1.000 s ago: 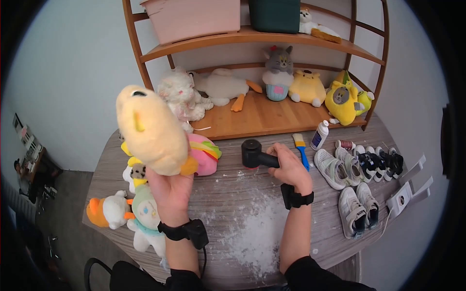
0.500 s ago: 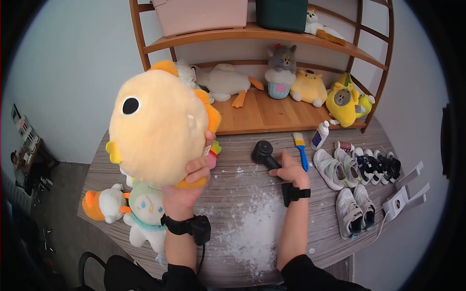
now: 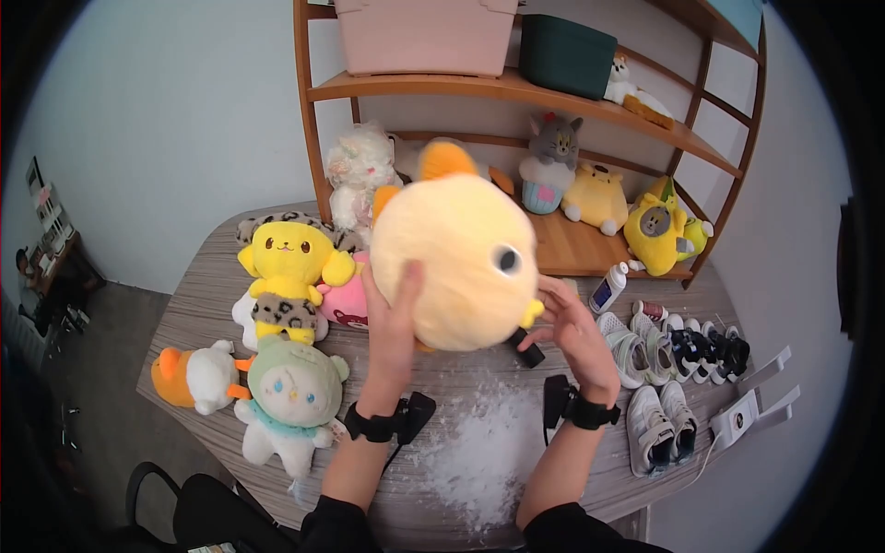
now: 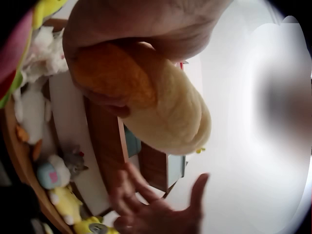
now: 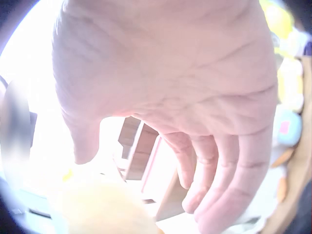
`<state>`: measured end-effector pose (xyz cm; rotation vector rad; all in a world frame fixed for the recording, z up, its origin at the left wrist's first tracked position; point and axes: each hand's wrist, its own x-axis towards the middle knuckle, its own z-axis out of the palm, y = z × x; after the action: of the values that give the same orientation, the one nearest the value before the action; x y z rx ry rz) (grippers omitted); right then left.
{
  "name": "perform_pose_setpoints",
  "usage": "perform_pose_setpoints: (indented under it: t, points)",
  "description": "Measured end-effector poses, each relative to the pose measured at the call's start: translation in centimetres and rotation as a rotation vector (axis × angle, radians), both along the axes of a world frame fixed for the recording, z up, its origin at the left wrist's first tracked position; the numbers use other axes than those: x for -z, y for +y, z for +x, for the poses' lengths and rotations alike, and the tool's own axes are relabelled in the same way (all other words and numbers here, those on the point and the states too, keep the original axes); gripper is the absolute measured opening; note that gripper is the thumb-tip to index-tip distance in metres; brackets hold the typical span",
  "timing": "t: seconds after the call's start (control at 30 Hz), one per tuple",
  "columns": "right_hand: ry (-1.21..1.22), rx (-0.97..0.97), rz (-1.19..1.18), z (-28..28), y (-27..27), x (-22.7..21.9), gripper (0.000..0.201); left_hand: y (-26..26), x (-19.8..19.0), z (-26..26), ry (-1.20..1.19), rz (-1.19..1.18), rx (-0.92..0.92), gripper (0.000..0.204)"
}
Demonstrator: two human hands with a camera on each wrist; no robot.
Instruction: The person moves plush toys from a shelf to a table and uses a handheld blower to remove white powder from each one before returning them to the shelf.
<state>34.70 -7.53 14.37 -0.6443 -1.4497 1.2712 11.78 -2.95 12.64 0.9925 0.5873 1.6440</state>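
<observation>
A round, pale-yellow fish plush [image 3: 452, 249] with orange fins, a black eye and small yellow lips is held above the table. My left hand [image 3: 392, 323] grips it from the left side; in the left wrist view its fingers curl round an orange fin [image 4: 114, 73]. Beside the lips, at the plush's right side, is my right hand [image 3: 583, 341], its fingers spread and gently bent. The right wrist view shows that palm [image 5: 165, 73] with nothing in it. Below the plush lies a black handheld device [image 3: 528, 350], mostly hidden; only its handle shows.
White powder [image 3: 484, 452] covers the table's middle. Several plush toys, including a green-hooded one [image 3: 295, 392] and a yellow one [image 3: 290, 253], sit at left. Shoes [image 3: 650, 429] and a white bottle [image 3: 608, 288] stand at right. A wooden shelf [image 3: 553, 235] with more plush toys rises behind.
The fish plush has swung to the right and turned, so its lips now point right. My right hand has let go of the black device and come up beside the plush.
</observation>
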Motion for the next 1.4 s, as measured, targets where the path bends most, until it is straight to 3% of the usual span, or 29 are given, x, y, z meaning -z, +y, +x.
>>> perform_pose_setpoints:
  t: [0.07, 0.17, 0.27, 0.33, 0.4, 0.47, 0.53, 0.63, 0.77, 0.87, 1.03, 1.33, 1.4]
  points:
    - [0.036, 0.072, -0.01, -1.7, -0.7, -1.0, 0.059, -0.5, -1.0, 0.3, 0.315, 0.178, -0.207, 0.083]
    - [-0.356, 0.422, -0.165, -3.6, -0.2, -2.2, 0.049, -0.3, -0.8, -0.4, 0.397, 0.131, -0.117, 0.091]
    - [-0.203, 0.545, -0.226, -2.7, 2.2, -1.4, 0.04, -1.1, -1.3, -1.5, 0.593, -0.024, -0.123, 0.089]
    - [-0.141, 0.761, 0.081, -1.4, 6.1, -1.1, 0.038, -1.3, -1.8, -2.3, 0.659, -0.074, -0.169, 0.089]
    - [-0.357, 1.038, 0.292, 0.0, 11.0, -1.2, 0.04, -1.2, -1.9, -3.4, 0.643, -0.037, -0.225, 0.09]
    - [-0.389, 1.066, 0.111, -1.4, 14.4, -3.1, 0.044, -1.4, -2.3, -4.1, 0.608, -0.048, -0.202, 0.086]
    - [-0.587, 1.177, 0.288, 0.4, 21.6, -0.4, 0.05, -1.5, -2.5, -4.6, 0.6, -0.042, -0.184, 0.085]
    - [-0.812, 1.231, 0.379, 0.6, 28.4, 2.7, 0.057, -1.5, -2.7, -5.1, 0.623, -0.037, -0.171, 0.076]
    - [-0.996, 1.112, 0.113, 1.1, 31.7, 6.6, 0.063, -1.5, -2.7, -5.9, 0.654, -0.014, -0.226, 0.072]
    - [-0.968, 1.176, 0.002, 0.0, 31.2, 7.0, 0.066, -1.3, -2.7, -6.6, 0.639, -0.04, -0.236, 0.071]
    - [-1.045, 1.099, -0.218, -0.4, 29.4, 4.8, 0.097, -1.4, -2.9, -7.5, 0.602, -0.068, -0.252, 0.068]
    - [-1.093, 1.089, -0.109, -0.2, 26.9, 3.3, 0.1, -1.2, -2.6, -8.8, 0.554, -0.122, -0.252, 0.062]
    - [-1.0, 1.073, -0.062, 0.8, 27.4, 3.4, 0.093, -0.5, -1.5, -9.5, 0.673, -0.097, -0.392, 0.062]
